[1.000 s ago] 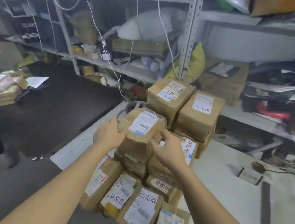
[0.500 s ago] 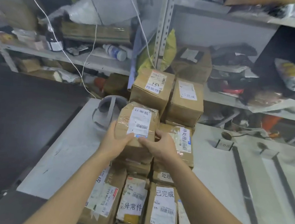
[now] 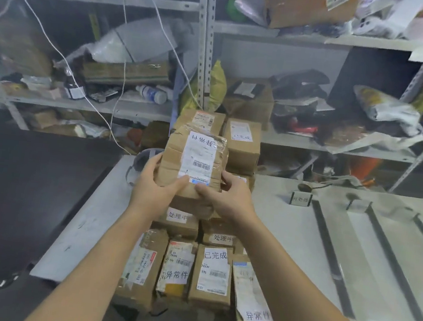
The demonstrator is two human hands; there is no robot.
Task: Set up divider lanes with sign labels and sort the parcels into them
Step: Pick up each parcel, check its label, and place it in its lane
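Both hands hold one taped cardboard parcel (image 3: 194,158) with a white shipping label, lifted above a stack of parcels (image 3: 193,264) on the white table (image 3: 87,225). My left hand (image 3: 154,190) grips its left lower edge, and my right hand (image 3: 224,196) grips its right lower corner. Parcels below carry handwritten white labels. To the right, dark divider strips (image 3: 331,256) run along the table top, forming lanes. Small sign labels (image 3: 301,199) stand at the far ends of the strips.
Metal shelving (image 3: 201,53) crammed with boxes, bags and cables stands behind the table. Two more boxes (image 3: 241,142) sit stacked at the back of the pile. A roll of tape (image 3: 141,163) lies at the table's far left. Dark floor lies to the left.
The parcel has risen off the stack and tilted up, label facing me. The view has swung right, showing the divider strips and sign labels more fully.
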